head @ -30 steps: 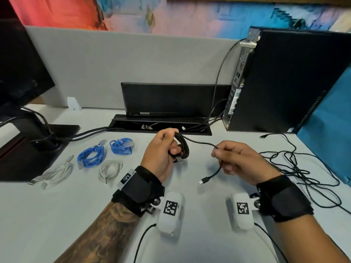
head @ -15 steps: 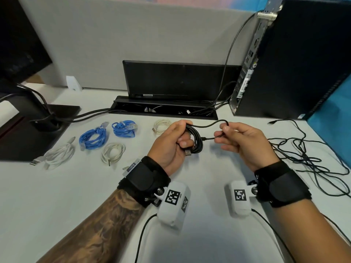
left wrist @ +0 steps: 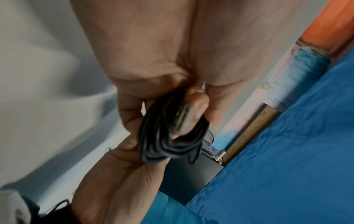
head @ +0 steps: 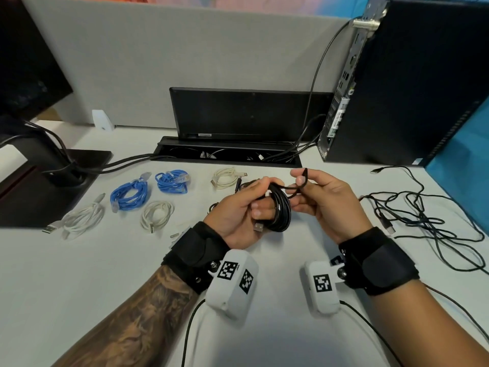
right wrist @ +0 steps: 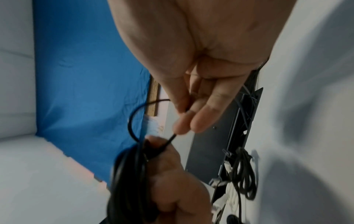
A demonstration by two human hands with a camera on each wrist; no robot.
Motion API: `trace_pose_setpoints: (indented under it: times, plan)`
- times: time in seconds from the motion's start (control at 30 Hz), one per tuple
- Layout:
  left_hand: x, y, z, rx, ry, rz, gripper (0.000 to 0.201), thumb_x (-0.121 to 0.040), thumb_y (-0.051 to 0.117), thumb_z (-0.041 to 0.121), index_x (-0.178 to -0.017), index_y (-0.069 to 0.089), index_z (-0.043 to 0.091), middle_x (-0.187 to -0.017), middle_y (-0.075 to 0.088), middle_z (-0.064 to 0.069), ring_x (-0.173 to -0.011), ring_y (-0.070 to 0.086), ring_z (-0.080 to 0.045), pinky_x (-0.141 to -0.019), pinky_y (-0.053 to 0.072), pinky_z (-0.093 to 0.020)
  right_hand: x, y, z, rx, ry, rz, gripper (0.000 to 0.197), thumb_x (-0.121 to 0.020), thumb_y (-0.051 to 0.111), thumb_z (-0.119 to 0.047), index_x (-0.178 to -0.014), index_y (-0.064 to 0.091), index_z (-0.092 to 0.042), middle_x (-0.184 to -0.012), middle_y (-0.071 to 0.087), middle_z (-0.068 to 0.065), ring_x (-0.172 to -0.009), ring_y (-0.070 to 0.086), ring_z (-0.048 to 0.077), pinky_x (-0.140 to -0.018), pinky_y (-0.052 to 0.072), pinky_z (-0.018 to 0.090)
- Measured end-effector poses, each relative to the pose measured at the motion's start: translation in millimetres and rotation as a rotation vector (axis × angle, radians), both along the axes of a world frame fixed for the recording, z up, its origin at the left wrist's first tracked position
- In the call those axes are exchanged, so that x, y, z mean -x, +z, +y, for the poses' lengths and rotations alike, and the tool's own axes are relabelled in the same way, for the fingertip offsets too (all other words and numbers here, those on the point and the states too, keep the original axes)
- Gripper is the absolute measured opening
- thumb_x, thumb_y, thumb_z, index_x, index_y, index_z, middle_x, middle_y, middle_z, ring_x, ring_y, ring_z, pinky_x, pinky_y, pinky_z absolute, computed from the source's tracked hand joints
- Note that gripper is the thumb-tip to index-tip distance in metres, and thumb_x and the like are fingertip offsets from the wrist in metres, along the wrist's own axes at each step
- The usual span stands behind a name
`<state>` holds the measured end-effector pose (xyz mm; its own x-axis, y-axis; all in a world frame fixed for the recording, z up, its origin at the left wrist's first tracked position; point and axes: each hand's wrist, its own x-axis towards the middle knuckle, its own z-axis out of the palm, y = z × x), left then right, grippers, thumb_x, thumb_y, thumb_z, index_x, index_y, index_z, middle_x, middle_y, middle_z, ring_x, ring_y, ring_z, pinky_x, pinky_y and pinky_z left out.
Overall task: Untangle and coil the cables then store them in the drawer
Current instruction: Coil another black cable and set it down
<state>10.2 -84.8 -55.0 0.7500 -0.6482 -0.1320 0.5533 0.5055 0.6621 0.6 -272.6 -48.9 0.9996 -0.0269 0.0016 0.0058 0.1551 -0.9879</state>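
1. We find the left hand [head: 238, 215] at the centre of the head view, its fingers curled round a black cable [head: 280, 210] wound into a coil. A metal plug on one end of it hangs just below the fingers.
2. In the left wrist view the same coil [left wrist: 168, 136] lies across the fingers of that hand, thumb on one side; the picture is blurred.
3. We find the right hand [head: 325, 197] just right of the coil, pinching the loose tail of the black cable between thumb and forefinger. The tail rises in a small loop above the pinch.
4. In the right wrist view the fingertips [right wrist: 191, 121] hold the thin tail, which arcs down into the coil [right wrist: 130, 174] at the lower middle of the frame.
5. Both hands are held above the white desk [head: 79, 274].
6. Left of centre in the head view we note coiled cables lying on the desk: two blue cables [head: 129, 194], [head: 172, 181], a white cable [head: 157, 214] below them, a larger white bundle [head: 82, 221] further left, and a cream cable [head: 225, 177] just above the left hand.
7. At the right of the frame a loose tangle of black cable [head: 423, 221] sprawls on the desk.
8. At the upper right stands a black computer tower [head: 410, 83]; an open cable tray [head: 227, 156] sits at the upper middle, against a grey partition [head: 185, 49].
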Motion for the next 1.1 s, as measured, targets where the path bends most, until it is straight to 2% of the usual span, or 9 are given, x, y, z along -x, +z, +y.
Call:
trace_pose_setpoints:
  times: [0.13,0.3,0.43,0.53,0.63,0.77,0.9,1.03,1.1]
  plan:
    - [6,-4,-7,0.007,-0.025,-0.038,0.021,-0.095,0.054,0.024,-0.108,0.065,0.012,-0.056,0.028,0.007,-0.044,0.032,-0.001,-0.045,0.023,-0.011,4,1,10,0.029,-0.015,-0.078,0.017,-0.101,0.059,-0.017,-0.113,0.069,-0.013,-0.082,0.073,0.002,-0.077,0.070,0.014,-0.068,0.058,0.024]
    - [11,-2,-17,-0.087,0.181,-0.152,0.024,-0.099,0.048,0.025,-0.106,0.064,0.008,-0.061,0.042,0.007,-0.050,0.027,-0.002,-0.055,0.024,-0.015,7,10,9,0.100,0.020,-0.077,0.024,-0.104,0.054,-0.016,-0.126,0.065,-0.017,-0.101,0.078,0.004,-0.095,0.073,0.021,-0.082,0.058,0.034]
    - [9,-4,-20,-0.110,0.373,-0.153,0.040,-0.096,0.053,0.029,-0.121,0.059,-0.001,-0.066,0.046,-0.003,-0.063,0.029,-0.016,-0.066,0.038,-0.021,13,12,14,0.150,0.212,-0.085,0.074,-0.086,0.072,-0.010,-0.149,0.039,-0.028,-0.123,0.072,-0.001,-0.117,0.068,0.020,-0.095,0.055,0.035]
    - [11,-4,-23,-0.152,0.394,-0.202,0.037,-0.101,0.051,0.028,-0.124,0.057,0.000,-0.109,0.061,-0.029,-0.087,0.047,-0.039,-0.089,0.055,-0.046,16,7,16,0.305,0.264,-0.126,0.104,-0.075,0.090,-0.023,-0.155,0.025,-0.035,-0.124,0.065,-0.016,-0.125,0.060,0.012,-0.097,0.056,0.036]
    - [16,-4,-27,-0.169,0.392,-0.247,0.030,-0.100,0.048,0.026,-0.117,0.058,0.003,-0.098,0.067,-0.022,-0.075,0.062,-0.021,-0.073,0.053,-0.032,18,9,17,0.304,0.191,-0.157,0.089,-0.073,0.084,-0.032,-0.148,0.037,-0.031,-0.119,0.065,-0.007,-0.117,0.065,0.015,-0.084,0.059,0.032]
    - [13,-6,-27,-0.102,0.396,-0.243,0.026,-0.098,0.053,0.027,-0.111,0.056,0.004,-0.060,0.041,0.005,-0.056,0.027,-0.007,-0.053,0.034,-0.016,19,16,17,0.252,0.129,-0.179,0.052,-0.092,0.069,-0.023,-0.140,0.050,-0.019,-0.101,0.076,0.001,-0.096,0.073,0.013,-0.089,0.057,0.028]
    - [13,-5,-26,-0.030,0.362,-0.177,0.035,-0.098,0.054,0.027,-0.125,0.052,0.003,-0.061,0.029,0.004,-0.056,0.025,-0.008,-0.055,0.031,-0.017,20,19,14,0.308,0.087,-0.230,0.048,-0.090,0.062,-0.037,-0.136,0.056,-0.023,-0.093,0.075,0.007,-0.092,0.072,0.014,-0.094,0.058,0.038]
    - [11,-4,-25,0.016,0.370,-0.134,0.029,-0.099,0.053,0.027,-0.118,0.055,0.005,-0.059,0.034,0.006,-0.058,0.023,-0.007,-0.063,0.027,-0.020,21,21,12,0.252,0.137,-0.228,0.041,-0.097,0.064,-0.013,-0.136,0.053,-0.019,-0.090,0.075,-0.008,-0.091,0.071,0.006,-0.086,0.055,0.024]
    - [10,-5,-24,0.054,0.372,-0.085,0.037,-0.099,0.053,0.029,-0.127,0.050,0.007,-0.057,0.034,0.008,-0.055,0.027,-0.006,-0.075,0.027,-0.028,21,21,12,0.244,0.146,-0.232,0.042,-0.096,0.065,-0.007,-0.134,0.054,-0.021,-0.096,0.076,-0.003,-0.095,0.071,0.009,-0.089,0.056,0.029]
